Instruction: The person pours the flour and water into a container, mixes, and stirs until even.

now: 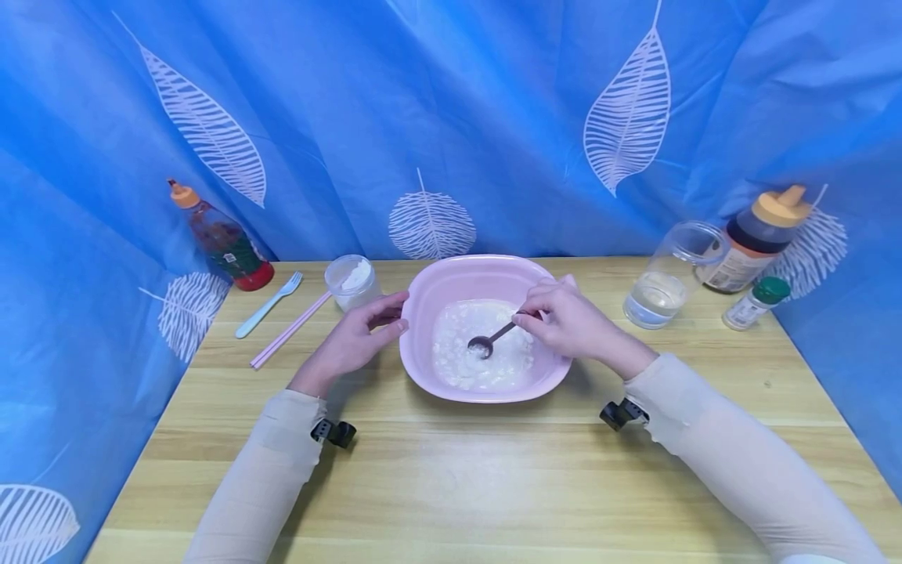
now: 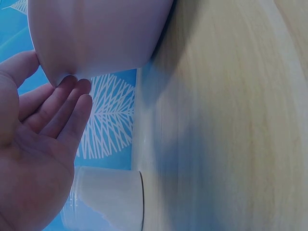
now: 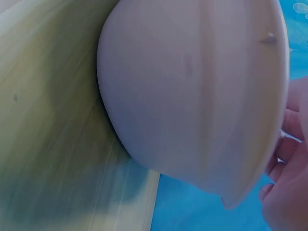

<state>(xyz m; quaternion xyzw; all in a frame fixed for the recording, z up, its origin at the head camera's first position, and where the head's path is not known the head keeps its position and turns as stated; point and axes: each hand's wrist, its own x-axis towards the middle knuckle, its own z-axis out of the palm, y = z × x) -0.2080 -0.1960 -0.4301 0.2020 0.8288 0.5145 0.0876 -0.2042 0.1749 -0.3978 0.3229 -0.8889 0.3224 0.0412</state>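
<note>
A pink plastic basin (image 1: 486, 397) stands on the table, with white floury liquid (image 1: 451, 352) in its bottom. My right hand (image 1: 560, 317) reaches over the basin's right rim and pinches the handle of a small dark brown measuring spoon (image 1: 481, 345). The spoon's bowl is down at the lumpy white mix. At the left rim, my left hand (image 1: 359, 337) holds the basin's edge between thumb and fingers; the left wrist view shows its fingertips (image 2: 83, 85) against the rim. In the right wrist view the basin's wall (image 3: 168, 96) hides the spoon.
A jar of white powder (image 1: 355, 283) is behind my left hand. Pink chopsticks (image 1: 290, 330), a light-blue fork (image 1: 269, 305) and a red sauce bottle (image 1: 229, 243) lie left. Right are a glass jug with clear liquid (image 1: 658, 294), an orange-capped bottle (image 1: 754, 239) and a green-capped shaker (image 1: 755, 304).
</note>
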